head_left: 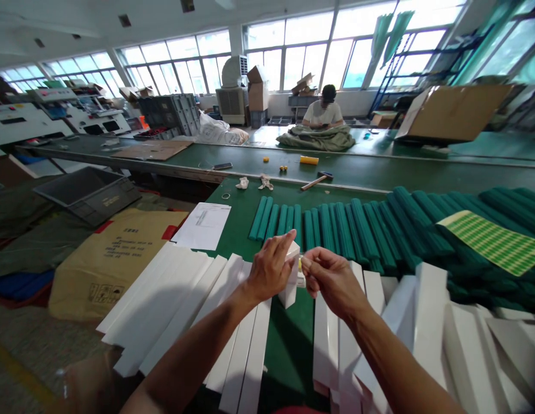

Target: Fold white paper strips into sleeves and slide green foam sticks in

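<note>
My left hand (268, 269) is wrapped over the upper part of a narrow white carton (288, 296), which stands upright on the green table. Its fingers lie along the carton's left side and top. My right hand (331, 283) is closed in a pinch at the carton's right side. Between its thumb and forefinger a small yellowish piece (300, 264) shows; its kind is too small to make out. Flat, long white cartons (164, 287) lie to the left of my hands, and more white cartons (428, 310) are piled on the right.
Dark green rolls (336, 230) lie in a row behind my hands, with a sheet of green and yellow stickers (495, 241) on top at right. A paper (202, 225) lies at left. On the far bench are a hammer (318, 180) and a yellow roll (309, 160); a person (323, 112) sits beyond.
</note>
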Motion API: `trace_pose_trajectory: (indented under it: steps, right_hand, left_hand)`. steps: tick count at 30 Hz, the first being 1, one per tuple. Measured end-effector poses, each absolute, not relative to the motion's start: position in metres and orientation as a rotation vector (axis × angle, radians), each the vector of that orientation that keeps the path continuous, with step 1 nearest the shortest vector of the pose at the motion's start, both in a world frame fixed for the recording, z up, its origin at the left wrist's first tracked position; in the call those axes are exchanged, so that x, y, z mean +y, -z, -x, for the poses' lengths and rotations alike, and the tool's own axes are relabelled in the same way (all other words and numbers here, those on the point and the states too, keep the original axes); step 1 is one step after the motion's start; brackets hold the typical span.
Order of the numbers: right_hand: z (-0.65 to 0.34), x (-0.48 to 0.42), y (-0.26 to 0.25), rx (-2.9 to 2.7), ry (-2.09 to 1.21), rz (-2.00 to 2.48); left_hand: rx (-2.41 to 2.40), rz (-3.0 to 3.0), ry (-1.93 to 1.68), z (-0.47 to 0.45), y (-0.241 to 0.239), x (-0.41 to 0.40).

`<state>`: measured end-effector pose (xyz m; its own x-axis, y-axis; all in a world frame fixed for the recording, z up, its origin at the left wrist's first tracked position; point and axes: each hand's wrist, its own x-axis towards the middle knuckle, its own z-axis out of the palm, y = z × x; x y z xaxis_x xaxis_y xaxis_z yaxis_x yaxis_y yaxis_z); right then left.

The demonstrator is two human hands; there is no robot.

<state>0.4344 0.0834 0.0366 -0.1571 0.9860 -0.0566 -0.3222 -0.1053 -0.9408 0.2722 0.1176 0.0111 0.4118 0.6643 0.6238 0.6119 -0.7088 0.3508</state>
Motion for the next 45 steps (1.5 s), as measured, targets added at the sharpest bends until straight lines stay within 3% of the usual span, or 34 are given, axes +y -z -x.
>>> trace_pose_trajectory:
  steps: [14,23,28,36,41,45]
  right_hand:
    - [-0.42,0.092,-0.048,-1.183,-1.22,1.216]
    - [-0.43,0.11,-0.069,-0.947,-1.721,1.34]
    - [-0.435,0.11,-0.068,-0.95,-1.797,1.306]
    - [-0.428,0.088,-0.008,-1.097,-1.357,1.336]
    - [-0.419,0.078,0.026,-1.312,-0.913,1.531]
    - [-0.438,0.057,0.038,-1.763,-0.873,1.585]
  left_hand:
    - [1.182,-2.453,-1.371,-0.283,0.0,0.113]
    - [1.162,-2.507,-1.432,-0.28,-0.004,0.108]
    - [1.082,-2.456,-1.339,-0.276,-0.005,0.111]
    - [0.772,-2.084,-1.333,-0.273,0.002,0.102]
    - [1.06,-1.96,-1.462,-0.304,0.015,0.098]
    - [1.291,-1.693,-1.552,-0.324,0.012,0.113]
